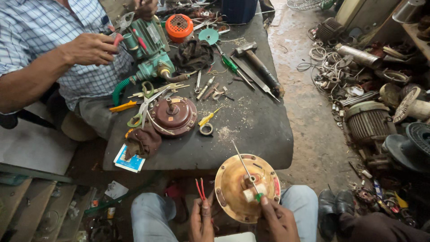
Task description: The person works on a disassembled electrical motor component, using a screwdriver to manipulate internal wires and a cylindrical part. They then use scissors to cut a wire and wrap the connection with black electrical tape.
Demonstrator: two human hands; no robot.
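A dark worktop [251, 130] is lying beyond the brass-coloured motor cover [235, 188] (propped on the knees). The left hand [201, 219] is pinching red wires [200, 188] clear; the right hand [277, 222] is gripping a screwdriver [247, 172], steadying it at the cover's hub.

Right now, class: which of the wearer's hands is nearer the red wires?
Left. The left hand pinches the red wires; the right hand is apart, at the brass cover.
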